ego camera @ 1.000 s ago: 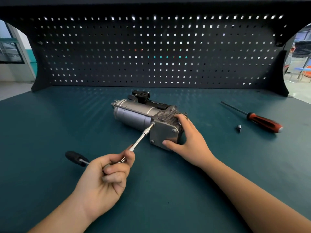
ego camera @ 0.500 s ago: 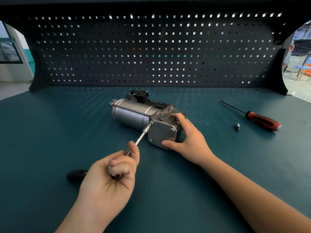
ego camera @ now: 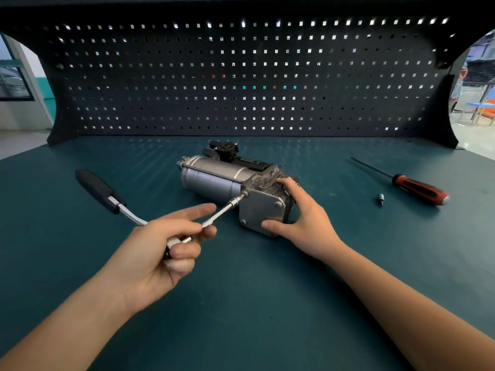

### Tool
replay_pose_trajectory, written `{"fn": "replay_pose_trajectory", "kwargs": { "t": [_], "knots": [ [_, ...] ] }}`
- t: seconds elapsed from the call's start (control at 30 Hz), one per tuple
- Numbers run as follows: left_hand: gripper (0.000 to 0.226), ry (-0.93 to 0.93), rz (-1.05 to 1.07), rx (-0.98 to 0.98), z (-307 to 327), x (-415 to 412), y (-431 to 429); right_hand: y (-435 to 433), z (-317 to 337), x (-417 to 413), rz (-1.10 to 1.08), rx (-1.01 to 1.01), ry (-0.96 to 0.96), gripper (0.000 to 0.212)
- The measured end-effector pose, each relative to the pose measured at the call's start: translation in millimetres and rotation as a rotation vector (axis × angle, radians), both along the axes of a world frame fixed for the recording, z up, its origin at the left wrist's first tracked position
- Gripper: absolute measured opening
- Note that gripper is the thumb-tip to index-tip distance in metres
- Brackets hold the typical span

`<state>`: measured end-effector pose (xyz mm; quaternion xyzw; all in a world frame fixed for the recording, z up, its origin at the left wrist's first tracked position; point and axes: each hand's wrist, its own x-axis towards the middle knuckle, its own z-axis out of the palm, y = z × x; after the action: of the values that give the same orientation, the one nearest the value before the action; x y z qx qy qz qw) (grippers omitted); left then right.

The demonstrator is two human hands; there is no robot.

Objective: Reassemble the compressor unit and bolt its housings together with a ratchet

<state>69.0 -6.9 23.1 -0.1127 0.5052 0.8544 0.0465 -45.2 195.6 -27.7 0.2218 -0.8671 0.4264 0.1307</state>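
The compressor unit (ego camera: pixel 214 180) lay on its side on the table (ego camera: pixel 241 311), a grey cylinder with a square end plate (ego camera: pixel 261 212) that my right hand (ego camera: pixel 308 226) gripped. My left hand (ego camera: pixel 160 253) curled round the head of the ratchet (ego camera: pixel 99 190), its extension set at the plate's upper corner. Right of the compressor unit lay a small bit (ego camera: pixel 380 198), then a red-handled screwdriver (ego camera: pixel 419 188).
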Motion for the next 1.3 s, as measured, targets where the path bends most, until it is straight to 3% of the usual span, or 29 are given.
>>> {"fn": "replay_pose_trajectory", "kwargs": {
  "t": [0.17, 0.4, 0.57, 0.73, 0.8, 0.93, 1.0, 1.03, 1.1, 1.17, 1.2, 1.23, 1.3],
  "knots": [
    [0.047, 0.080, -0.142, -0.051, -1.0, 3.3, -0.7, 1.0, 0.8, 1.1, 0.002, 0.018, 0.005, 0.086],
    [0.029, 0.147, -0.194, -0.123, -0.9, 4.6, -1.1, 2.1, 0.3, 1.3, 0.000, 0.033, 0.010, 0.086],
    [0.037, 0.137, -0.233, -0.154, -4.4, 0.8, -8.2, 0.8, -2.7, 0.5, -0.001, 0.007, 0.010, 0.085],
    [0.046, 0.056, -0.192, 0.079, -15.2, -4.0, -20.5, 1.4, -4.6, 0.4, 0.010, 0.016, 0.024, 0.094],
    [0.062, 0.074, -0.184, 0.116, -16.8, -2.7, -20.0, 1.6, -3.8, 2.0, 0.024, 0.015, 0.015, 0.104],
    [0.053, 0.126, -0.280, 0.339, -24.3, 2.3, -18.7, 1.3, -4.4, 2.0, -0.008, -0.050, -0.035, 0.121],
    [0.048, 0.102, -0.353, 0.437, -26.0, 9.1, -19.1, 1.3, -7.1, 0.1, -0.022, -0.072, -0.042, 0.117],
    [0.047, 0.091, -0.242, 0.323, -28.1, 18.2, -27.4, 1.5, -7.7, -1.1, -0.027, -0.076, -0.039, 0.112],
    [0.052, 0.162, -0.218, 0.243, -29.8, 35.9, -32.3, 1.5, -7.2, -2.3, -0.022, -0.089, -0.058, 0.106],
    [0.054, 0.249, -0.368, 0.281, -33.0, 33.6, -27.3, 2.7, -6.3, -3.1, 0.008, -0.108, -0.096, 0.107],
    [0.067, 0.181, -0.349, 0.248, -37.3, 33.2, -30.8, 3.7, -5.7, -3.4, 0.020, -0.114, -0.106, 0.107],
    [0.069, 0.165, -0.244, 0.064, -39.6, 36.2, -26.0, 4.4, -4.9, -3.4, 0.030, -0.120, -0.110, 0.105],
    [0.046, 0.133, -0.158, -0.109, -31.3, 37.7, -8.1, 5.6, -2.7, -2.7, 0.040, -0.140, -0.119, 0.097]
  ]
}}
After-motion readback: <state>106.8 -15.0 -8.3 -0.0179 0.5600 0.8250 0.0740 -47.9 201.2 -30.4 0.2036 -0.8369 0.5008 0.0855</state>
